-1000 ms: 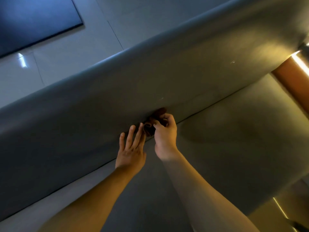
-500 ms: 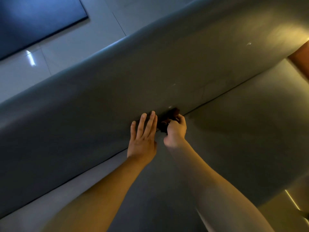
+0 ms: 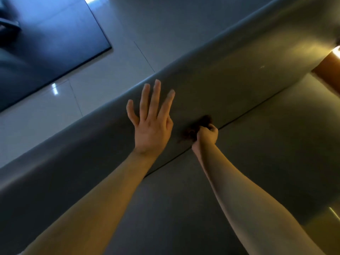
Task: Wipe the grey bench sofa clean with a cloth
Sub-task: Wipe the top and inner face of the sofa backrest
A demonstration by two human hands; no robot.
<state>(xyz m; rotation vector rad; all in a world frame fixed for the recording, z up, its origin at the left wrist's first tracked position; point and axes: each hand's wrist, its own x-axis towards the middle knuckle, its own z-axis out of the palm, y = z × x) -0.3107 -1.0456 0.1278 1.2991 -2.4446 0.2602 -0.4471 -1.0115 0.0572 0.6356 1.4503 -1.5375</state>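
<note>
**Q:** Where is the cloth, and how is it held?

**A:** The cloth [image 3: 191,132] is bunched in the right hand [image 3: 207,137], whose fingers are curled tight around it. The hand presses it against the seam [image 3: 248,115] where the backrest [image 3: 230,85] meets the seat [image 3: 276,153]. A wadded cloth probably reaches into that crease better than a flat one.

**Q:** And the left hand?

**A:** The left hand [image 3: 152,124] holds nothing. Its fingers are straight and spread, palm against the backrest, just beside the cloth. It likely braces the body, or steadies the padding, while the other hand rubs. Firm contact cannot be confirmed.

**Q:** What is the condition of the sofa [image 3: 110,181]?

**A:** It has smooth grey upholstery with a matt finish and a rounded top edge. One small pale speck shows on the backrest, well to the right. The lighting is dim, so finer soiling cannot be judged.
</note>
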